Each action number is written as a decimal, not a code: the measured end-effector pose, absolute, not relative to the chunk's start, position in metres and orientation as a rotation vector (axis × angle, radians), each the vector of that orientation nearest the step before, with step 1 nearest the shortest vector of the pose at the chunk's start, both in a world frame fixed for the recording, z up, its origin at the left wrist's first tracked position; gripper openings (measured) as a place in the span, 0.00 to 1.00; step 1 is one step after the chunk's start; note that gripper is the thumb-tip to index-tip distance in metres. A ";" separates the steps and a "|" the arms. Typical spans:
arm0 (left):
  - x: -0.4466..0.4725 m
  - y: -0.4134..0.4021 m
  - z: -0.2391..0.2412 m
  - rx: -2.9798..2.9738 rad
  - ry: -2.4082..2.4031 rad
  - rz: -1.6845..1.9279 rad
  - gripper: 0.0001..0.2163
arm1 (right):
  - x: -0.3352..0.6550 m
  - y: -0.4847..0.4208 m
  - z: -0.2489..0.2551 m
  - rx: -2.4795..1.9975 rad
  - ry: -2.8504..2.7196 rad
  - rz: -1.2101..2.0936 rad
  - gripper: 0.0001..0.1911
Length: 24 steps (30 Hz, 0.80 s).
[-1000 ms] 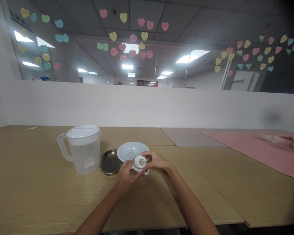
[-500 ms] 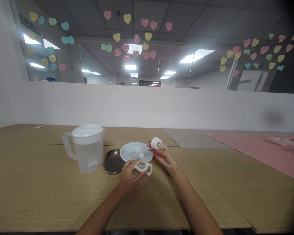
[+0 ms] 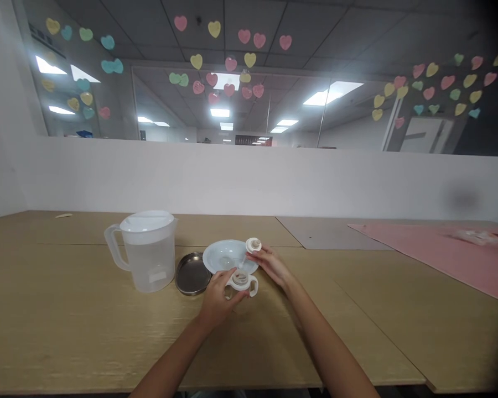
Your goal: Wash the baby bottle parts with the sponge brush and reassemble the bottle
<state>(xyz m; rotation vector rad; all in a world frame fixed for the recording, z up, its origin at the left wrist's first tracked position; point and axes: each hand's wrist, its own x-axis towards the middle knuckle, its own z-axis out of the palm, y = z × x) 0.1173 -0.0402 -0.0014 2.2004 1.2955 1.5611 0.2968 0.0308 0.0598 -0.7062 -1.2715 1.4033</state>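
White plastic opens our head view: the cap (image 3: 253, 245) is off the bottle (image 3: 240, 278). A second ago both our hands were closed round the two joined together; half a second ago the cap was already lifted clear, towards two o'clock. Now it has come back inward to about one o'clock of the bottle, in front of the right rim of the pale bowl (image 3: 214, 252), its spout turned more towards us. That leaves the bottle's mouth uncovered, so we judge the unscrewing done.

Our left hand (image 3: 216, 299) is part curled, thumb and fingers pinching the bottle round its neck and handled collar; whether its base rests on the desk (image 3: 108, 337) we cannot tell. Our right hand (image 3: 271, 267) pinches the cap at the fingertips, the palm half open. A thin pale straw (image 3: 241, 263) seems to hang below the cap, though it is small and faint.

From the bottle, the metal dish (image 3: 193, 274) lies at nine o'clock, touching or nearly touching the bowl, and the lidded jug (image 3: 150, 260) stands at ten.
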 end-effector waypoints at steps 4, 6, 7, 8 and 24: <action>0.117 -0.041 -0.001 2.194 1.295 1.523 0.25 | 0.293 0.033 0.055 -0.858 -1.386 1.165 0.19; 0.117 -0.041 -0.001 2.192 1.291 1.503 0.26 | 0.290 0.035 0.052 -0.899 -1.450 1.046 0.20; 0.117 -0.041 -0.001 2.190 1.290 1.497 0.26 | 0.289 0.036 0.050 -0.907 -1.481 1.005 0.20; 0.117 -0.041 -0.001 2.189 1.289 1.493 0.26 | 0.288 0.037 0.048 -0.910 -1.510 0.974 0.20; 0.117 -0.040 -0.001 2.213 1.299 1.522 0.26 | 0.287 0.040 0.035 -0.994 -1.807 0.662 0.22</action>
